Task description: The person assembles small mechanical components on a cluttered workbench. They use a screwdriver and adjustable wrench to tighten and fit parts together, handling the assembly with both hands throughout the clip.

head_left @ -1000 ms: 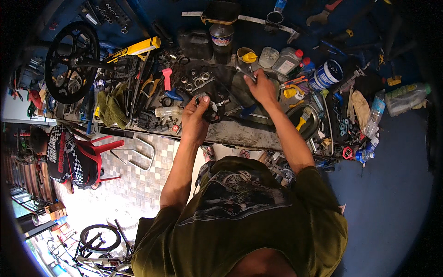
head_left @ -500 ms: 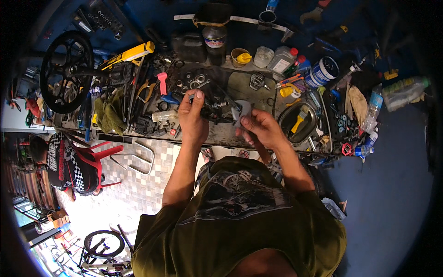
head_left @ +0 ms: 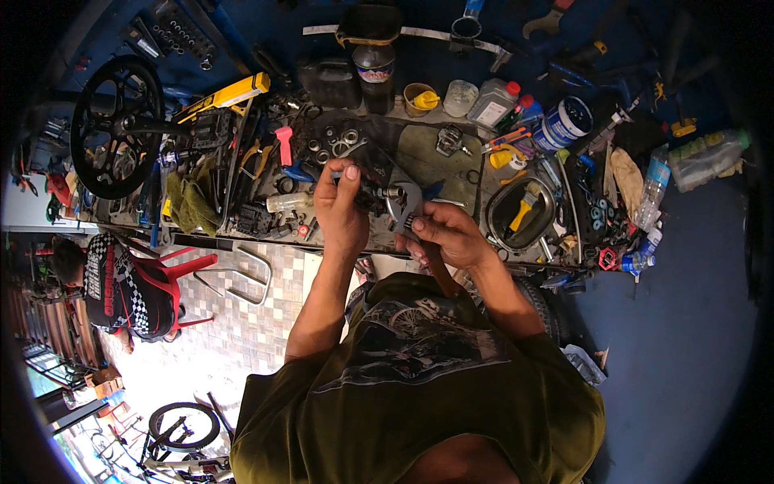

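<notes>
My left hand (head_left: pixel 339 211) grips a small dark metal part with an axle (head_left: pixel 372 194) above the front of the workbench (head_left: pixel 210 240). My right hand (head_left: pixel 445 234) holds an adjustable wrench (head_left: pixel 403 206) by its handle, with the silver jaw set on the end of that part. Both hands are close together, just in front of my chest. Below them lies my olive shirt with a printed front. Several nuts and rings (head_left: pixel 332 148) lie on the bench behind my left hand.
The bench is crowded: a black chainring (head_left: pixel 113 125), yellow tool (head_left: pixel 226 95), green rag (head_left: pixel 189 202), pink-handled tool (head_left: pixel 284 145), bottles (head_left: pixel 493 101), blue tin (head_left: pixel 564 123), metal bowl with yellow brush (head_left: pixel 520 211). A person sits on a red chair (head_left: pixel 173 274) at left. A bicycle (head_left: pixel 181 427) stands lower left.
My right hand came back from the far side of the bench toward my chest, bringing the wrench onto the part. My left hand stayed near the bench's front edge.
</notes>
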{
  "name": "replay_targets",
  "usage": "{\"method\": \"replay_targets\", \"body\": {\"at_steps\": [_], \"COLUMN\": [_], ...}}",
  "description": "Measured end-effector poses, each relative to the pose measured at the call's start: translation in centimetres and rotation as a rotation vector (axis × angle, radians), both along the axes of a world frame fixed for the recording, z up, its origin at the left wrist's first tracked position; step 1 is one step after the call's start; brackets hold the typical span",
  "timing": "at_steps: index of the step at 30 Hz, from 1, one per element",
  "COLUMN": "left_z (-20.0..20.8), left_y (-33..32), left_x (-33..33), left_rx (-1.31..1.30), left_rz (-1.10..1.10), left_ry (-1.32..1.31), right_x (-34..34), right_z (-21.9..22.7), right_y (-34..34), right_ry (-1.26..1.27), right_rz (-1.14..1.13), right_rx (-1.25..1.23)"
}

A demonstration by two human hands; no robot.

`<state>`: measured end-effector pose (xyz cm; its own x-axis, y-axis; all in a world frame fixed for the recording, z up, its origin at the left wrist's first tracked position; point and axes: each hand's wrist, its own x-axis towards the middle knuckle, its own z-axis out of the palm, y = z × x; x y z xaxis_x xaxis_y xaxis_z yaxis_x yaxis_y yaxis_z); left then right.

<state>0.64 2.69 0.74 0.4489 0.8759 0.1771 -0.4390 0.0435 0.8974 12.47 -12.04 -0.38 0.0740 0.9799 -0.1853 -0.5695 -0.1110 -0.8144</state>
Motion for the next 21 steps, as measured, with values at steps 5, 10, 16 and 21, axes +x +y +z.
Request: {"method": "replay_targets", "body": {"at_steps": [5, 10, 16, 21], "left_z": [0.04, -0.27, 0.23, 0.44], "left_y": [0.12, -0.04, 0.11, 0.0], "left_x": [-0.26, 0.1, -0.22, -0.11], "left_rx": [-0.179, -0.055, -0.133, -0.129], "left_rz": [-0.105, -0.014, -0.151, -0.13], "left_ry": [-0.119, -0.05, -0.106, -0.078], "right_x": [-0.22, -0.49, 0.1, -0.28], "right_z": [0.48, 0.33, 0.49, 0.67], "right_y": [0.27, 0.14, 0.37, 0.32], "right_ry": [-0.013, 0.064, -0.007, -0.023], "right_rz": [0.01, -0.001, 0.053, 0.016], "right_rx": [0.011, 0.022, 0.026, -0.001]}}
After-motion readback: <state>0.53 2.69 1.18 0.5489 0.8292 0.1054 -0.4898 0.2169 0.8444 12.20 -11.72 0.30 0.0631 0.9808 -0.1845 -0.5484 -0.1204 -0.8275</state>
